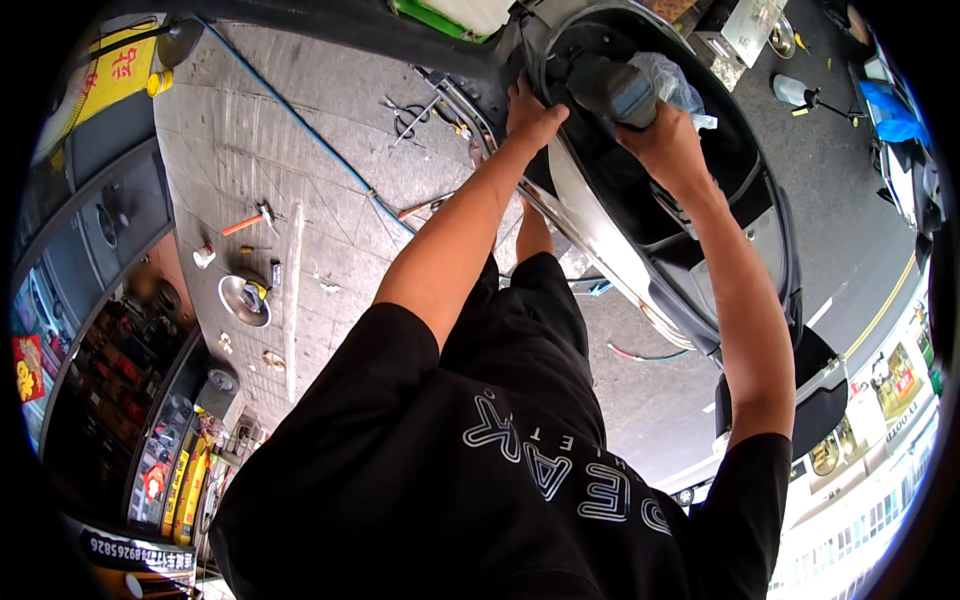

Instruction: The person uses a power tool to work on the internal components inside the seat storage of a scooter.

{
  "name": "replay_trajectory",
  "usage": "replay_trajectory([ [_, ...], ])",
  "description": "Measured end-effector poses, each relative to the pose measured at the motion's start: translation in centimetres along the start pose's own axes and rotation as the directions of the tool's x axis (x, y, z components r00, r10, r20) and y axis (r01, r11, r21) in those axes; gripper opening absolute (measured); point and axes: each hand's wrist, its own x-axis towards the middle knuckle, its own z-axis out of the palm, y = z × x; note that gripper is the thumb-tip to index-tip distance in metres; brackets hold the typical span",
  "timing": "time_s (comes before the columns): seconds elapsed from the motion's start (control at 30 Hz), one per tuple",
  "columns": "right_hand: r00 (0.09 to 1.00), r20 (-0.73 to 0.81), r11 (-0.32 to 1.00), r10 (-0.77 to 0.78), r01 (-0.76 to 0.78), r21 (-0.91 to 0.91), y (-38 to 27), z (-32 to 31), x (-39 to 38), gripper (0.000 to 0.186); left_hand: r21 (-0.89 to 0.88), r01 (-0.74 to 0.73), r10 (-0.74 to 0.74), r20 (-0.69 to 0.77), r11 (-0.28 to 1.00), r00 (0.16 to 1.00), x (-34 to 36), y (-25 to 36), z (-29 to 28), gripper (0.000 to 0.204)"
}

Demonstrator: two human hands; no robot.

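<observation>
A scooter's open under-seat storage compartment [735,145] lies in front of me to the right. Over it my right hand [668,150] is closed on a dark grey, rounded object [612,90] with a bluish patch; its exact kind is unclear. Just beyond that object sits a crumpled clear plastic bag [672,82]. My left hand [535,118] rests against the scooter's side at the compartment's outer edge, thumb and fingers spread. The scooter's pale side panel [590,215] runs below both hands toward me.
On the pavement to the left lie an orange-handled hammer [243,224], a metal bowl [244,300] and a white cup [204,256]. A blue hose [290,115] crosses the ground. Several tools [410,118] lie beside the scooter. A bottle [789,90] stands at far right.
</observation>
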Motion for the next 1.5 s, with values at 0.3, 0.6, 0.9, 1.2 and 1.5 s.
replay_trajectory([
  [0.3,0.999,0.012,0.999,0.036,-0.036,0.022,0.8,-0.1,-0.5,0.052,-0.039,0.030,-0.028,0.034,0.999,0.999,-0.3,1.2,0.1,0.093],
  [0.6,0.995,0.094,0.987,-0.015,0.030,-0.158,-1.4,0.6,-2.4,0.059,0.122,0.000,0.001,-0.008,0.993,1.000,0.7,-0.8,0.9,0.108],
  [0.9,0.913,0.281,0.900,0.294,-0.364,0.240,1.4,-3.9,0.3,0.026,-0.005,-0.003,0.003,0.061,1.000,0.998,0.6,-0.6,-0.2,0.102],
  [1.2,0.790,0.500,0.881,0.353,-0.461,0.106,2.9,-5.0,2.0,0.028,0.123,0.123,-0.138,0.121,0.985,0.983,-0.4,1.8,-1.8,0.108],
  [1.5,0.766,0.550,0.943,0.332,-0.266,-0.199,6.1,-5.9,7.0,0.054,-0.364,0.511,-0.459,0.226,0.778,0.859,-17.3,-10.4,-9.9,0.056],
])
